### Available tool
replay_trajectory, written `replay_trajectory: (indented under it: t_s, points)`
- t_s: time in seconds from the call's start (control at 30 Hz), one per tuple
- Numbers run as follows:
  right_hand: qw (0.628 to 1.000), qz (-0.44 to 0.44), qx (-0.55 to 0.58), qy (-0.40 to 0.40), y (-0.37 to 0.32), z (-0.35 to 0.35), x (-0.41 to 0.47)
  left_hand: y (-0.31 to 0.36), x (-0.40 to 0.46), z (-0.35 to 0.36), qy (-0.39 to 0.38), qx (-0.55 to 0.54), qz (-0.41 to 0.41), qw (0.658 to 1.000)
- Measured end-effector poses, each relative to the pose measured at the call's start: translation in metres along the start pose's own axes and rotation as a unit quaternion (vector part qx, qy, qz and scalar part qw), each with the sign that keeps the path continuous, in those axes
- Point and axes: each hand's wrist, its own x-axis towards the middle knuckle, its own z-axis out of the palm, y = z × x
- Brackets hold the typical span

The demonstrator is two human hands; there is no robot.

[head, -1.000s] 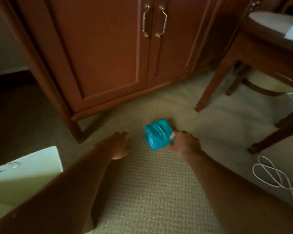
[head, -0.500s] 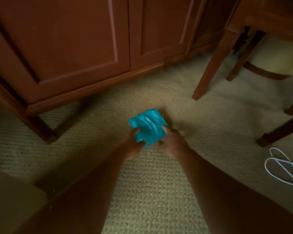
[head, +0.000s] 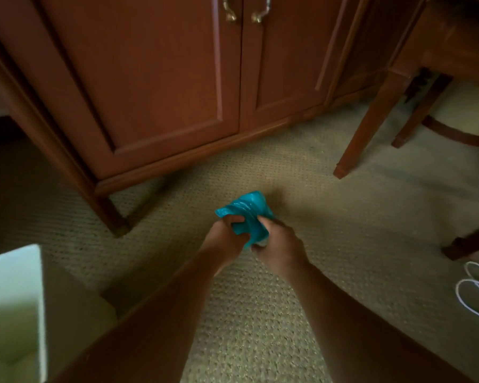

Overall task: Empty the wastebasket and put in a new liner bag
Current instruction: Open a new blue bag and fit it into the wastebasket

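Note:
A folded teal plastic liner bag point(head: 246, 214) is held just above the carpet at the centre of the head view. My left hand point(head: 224, 239) grips its near left edge with fingers curled into the folds. My right hand point(head: 278, 244) grips its near right side. The bag is bunched and crumpled between both hands. A pale green-white wastebasket point(head: 14, 308) stands at the lower left, with only its wall and rim corner in view; its inside is hidden.
A wooden cabinet point(head: 155, 87) with two doors and brass handles stands straight ahead on legs. A wooden chair point(head: 371, 125) with a cushioned seat is at the right. A white cord point(head: 476, 288) lies looped on the beige carpet at the right edge.
My left hand has come over from the carpet and taken hold of the bag beside my right hand. The flat bag is now bunched up and twisted between both hands.

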Motion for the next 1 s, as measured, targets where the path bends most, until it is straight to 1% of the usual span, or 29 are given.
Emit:
replay_trajectory:
  t_s: [0.1, 0.17, 0.3, 0.43, 0.5, 0.57, 0.63, 0.7, 0.8, 0.9, 0.93, 1.0]
  points:
    - [0.996, -0.044, -0.065, 0.030, -0.044, -0.036, -0.003, 0.029, -0.020, -0.034, 0.024, -0.041, 0.003, 0.999]
    - [0.993, -0.074, -0.090, 0.034, -0.076, -0.059, -0.004, 0.052, -0.037, -0.061, 0.044, -0.061, 0.009, 0.997]
    - [0.988, -0.138, -0.072, 0.010, -0.155, -0.105, -0.020, 0.095, -0.078, -0.131, 0.098, -0.076, 0.026, 0.992]
    - [0.979, -0.194, 0.010, -0.058, -0.240, -0.138, -0.043, 0.122, -0.130, -0.210, 0.165, -0.116, 0.040, 0.979]
    - [0.962, -0.240, 0.068, -0.113, -0.285, -0.145, -0.060, 0.130, -0.162, -0.250, 0.201, -0.135, 0.031, 0.970]
    - [0.943, -0.265, 0.096, -0.177, -0.325, -0.148, -0.077, 0.137, -0.194, -0.283, 0.226, -0.149, 0.002, 0.963]
    - [0.931, -0.276, 0.080, -0.223, -0.358, -0.145, -0.092, 0.143, -0.225, -0.311, 0.237, -0.193, -0.040, 0.951]
    - [0.925, -0.285, 0.045, -0.248, -0.385, -0.140, -0.106, 0.143, -0.251, -0.333, 0.243, -0.244, -0.059, 0.937]
    - [0.921, -0.299, 0.006, -0.248, -0.413, -0.133, -0.122, 0.133, -0.280, -0.357, 0.243, -0.246, -0.064, 0.936]
    - [0.927, -0.285, -0.002, -0.244, -0.425, -0.127, -0.136, 0.116, -0.298, -0.367, 0.254, -0.271, -0.096, 0.924]
    - [0.929, -0.274, 0.001, -0.248, -0.425, -0.124, -0.140, 0.109, -0.302, -0.369, 0.256, -0.269, -0.105, 0.923]
    - [0.932, -0.248, 0.021, -0.263, -0.426, -0.119, -0.147, 0.090, -0.305, -0.371, 0.249, -0.199, -0.118, 0.940]
